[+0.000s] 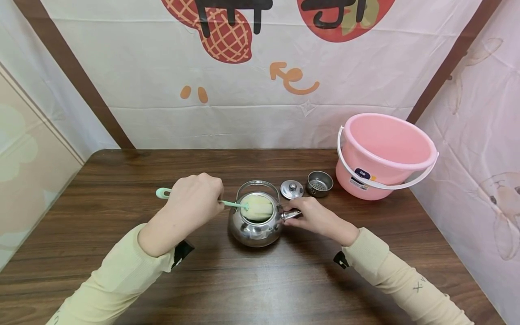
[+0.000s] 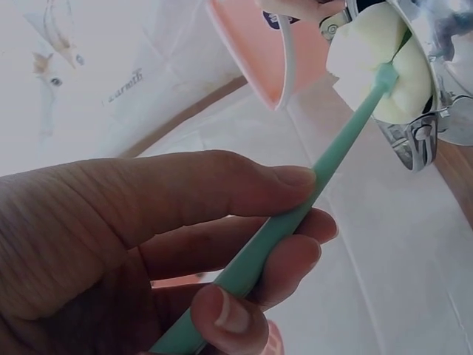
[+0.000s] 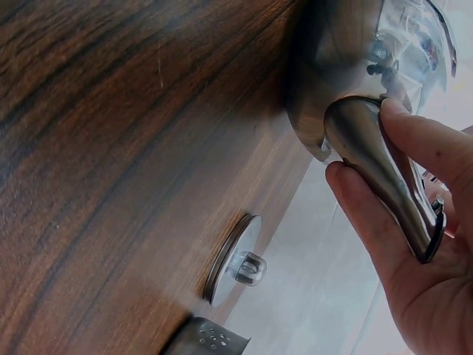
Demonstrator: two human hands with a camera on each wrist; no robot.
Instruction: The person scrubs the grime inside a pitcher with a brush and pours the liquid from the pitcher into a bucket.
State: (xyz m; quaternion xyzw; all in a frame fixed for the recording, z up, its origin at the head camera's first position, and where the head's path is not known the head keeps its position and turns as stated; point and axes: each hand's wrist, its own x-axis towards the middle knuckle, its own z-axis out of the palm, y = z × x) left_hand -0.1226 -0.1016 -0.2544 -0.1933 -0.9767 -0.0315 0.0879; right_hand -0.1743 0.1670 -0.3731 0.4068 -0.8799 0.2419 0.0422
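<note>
My left hand (image 1: pixel 194 202) grips the pale green handle (image 2: pixel 346 139) of a sponge bottle brush. The brush's cream sponge head (image 1: pixel 259 208) sits in the round mouth of a shiny steel teapot (image 1: pixel 256 235), its lower part hidden inside. In the left wrist view, thumb and curled fingers wrap the handle. On the teapot's right side, my right hand (image 1: pixel 313 214) holds the spout (image 3: pixel 377 166) between thumb and fingers. The teapot stands upright on the table, its hoop handle (image 1: pixel 257 183) raised behind the mouth.
Behind the spout lies the round steel lid (image 1: pixel 291 190), knob up. A small perforated strainer cup (image 1: pixel 319 186) stands to its right. Farther right is a pink bucket (image 1: pixel 357 158) with a white handle. The brown wooden table (image 1: pixel 101 194) meets a printed cloth wall at the back.
</note>
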